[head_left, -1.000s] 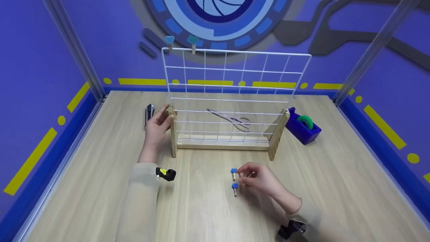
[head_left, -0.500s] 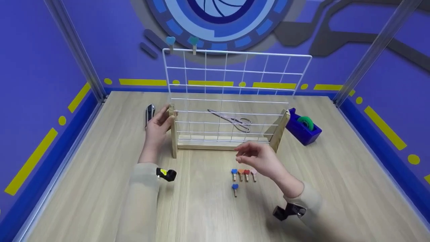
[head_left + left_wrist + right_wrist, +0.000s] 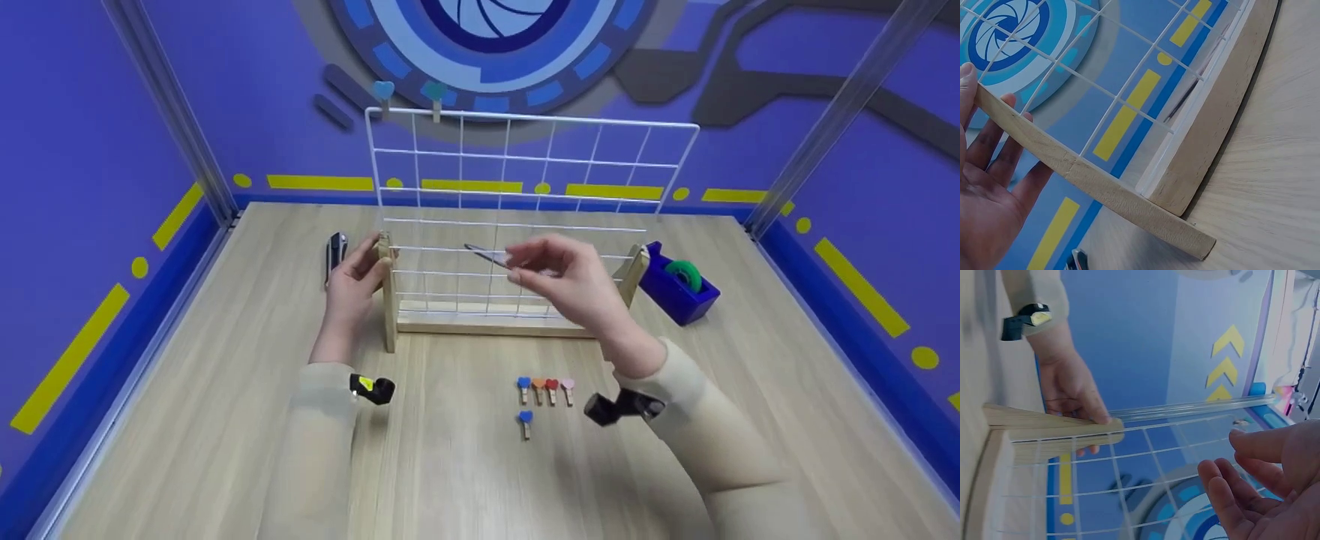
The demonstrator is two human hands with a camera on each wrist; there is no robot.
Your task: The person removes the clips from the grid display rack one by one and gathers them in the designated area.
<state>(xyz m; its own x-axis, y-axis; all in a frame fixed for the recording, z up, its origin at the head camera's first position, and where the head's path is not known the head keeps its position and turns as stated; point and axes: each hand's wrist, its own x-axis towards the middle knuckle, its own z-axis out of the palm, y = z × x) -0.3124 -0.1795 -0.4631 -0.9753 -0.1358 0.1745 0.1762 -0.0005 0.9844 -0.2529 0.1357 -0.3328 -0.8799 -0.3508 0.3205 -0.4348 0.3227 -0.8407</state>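
Observation:
The white wire grid stands upright in a wooden base with two side posts. My left hand grips the left wooden post, thumb in front and fingers behind. My right hand is raised before the grid's lower middle, its thumb and fingertips drawn together in a pinch around a small clothespin that they mostly hide. In the right wrist view, the right hand overlaps the grid. Heart clothespins, light blue and green, are clipped to the grid's top left.
Blue, orange, red and pink heart clothespins lie in a row, another blue clothespin below. Scissors lie behind the grid. A utility knife is left, a blue tape dispenser right.
My right hand has risen from the clothespins on the table, forward and up to the grid, uncovering the row. The left hand keeps its hold on the post.

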